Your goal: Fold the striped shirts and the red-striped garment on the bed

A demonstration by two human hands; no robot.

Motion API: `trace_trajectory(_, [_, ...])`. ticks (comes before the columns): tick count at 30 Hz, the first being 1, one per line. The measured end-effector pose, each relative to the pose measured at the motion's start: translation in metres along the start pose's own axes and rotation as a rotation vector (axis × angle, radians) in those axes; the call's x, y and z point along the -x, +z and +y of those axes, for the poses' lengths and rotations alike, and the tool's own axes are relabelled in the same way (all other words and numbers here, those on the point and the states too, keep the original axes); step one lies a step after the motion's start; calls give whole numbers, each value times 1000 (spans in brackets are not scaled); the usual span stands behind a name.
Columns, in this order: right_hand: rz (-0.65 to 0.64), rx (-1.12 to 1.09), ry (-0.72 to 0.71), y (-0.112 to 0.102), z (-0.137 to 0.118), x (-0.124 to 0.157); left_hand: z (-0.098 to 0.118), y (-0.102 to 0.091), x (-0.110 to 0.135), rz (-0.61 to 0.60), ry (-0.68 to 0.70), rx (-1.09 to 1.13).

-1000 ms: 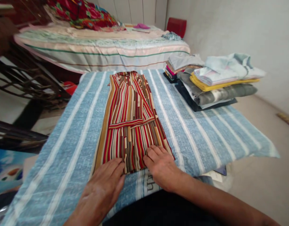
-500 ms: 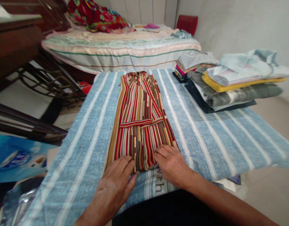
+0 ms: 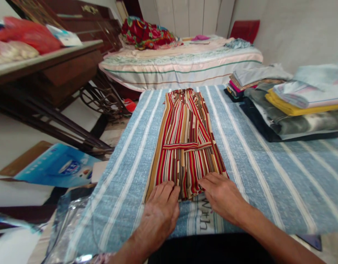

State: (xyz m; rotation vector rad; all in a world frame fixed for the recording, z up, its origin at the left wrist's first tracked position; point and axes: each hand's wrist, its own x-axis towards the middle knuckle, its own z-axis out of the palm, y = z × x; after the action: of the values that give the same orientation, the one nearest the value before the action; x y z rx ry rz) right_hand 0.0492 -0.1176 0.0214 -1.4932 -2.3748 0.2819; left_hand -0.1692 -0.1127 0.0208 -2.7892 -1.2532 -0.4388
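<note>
A dress (image 3: 182, 126) with red, tan, black and cream stripes lies flat in a long narrow shape, its belt across the middle and its neckline at the far end. My left hand (image 3: 161, 209) is at the near left corner of its hem, fingers curled on the cloth and thumb close beside them. At the hem's right side, my right hand (image 3: 223, 195) pinches the edge, its fingertips bent over the fabric. Underneath is a blue cloth with white stripes (image 3: 124, 146), with printed letters partly visible between my hands.
Folded clothes (image 3: 303, 106) stand in a stack on the right, with a smaller pile (image 3: 257, 79) behind. A sewing machine table (image 3: 66, 69) is at the left, above a blue box (image 3: 61, 165). Beyond the striped cloth is a bed (image 3: 180, 66).
The view has swung left, so everything appears farther right. My left thumb has come in closer to the fingers. Both hands stay at the hem, and the dress lies the same.
</note>
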Motion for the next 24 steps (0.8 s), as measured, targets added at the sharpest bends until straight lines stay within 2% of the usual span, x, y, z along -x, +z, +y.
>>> trace_trajectory(9, [206,43,-126,20,-14,6,-3,-5,0,-128,-2,41])
trace_trajectory(14, [219,113,-217,31,-18,4,-1,-14,-5,-193,-7,53])
trace_trajectory(19, [257,217,-288,32,-23,1,0,-20,-8,-241,-5,68])
trace_trajectory(24, [168,205,-295,27,-22,-4,0,-18,-7,-258,-17,51])
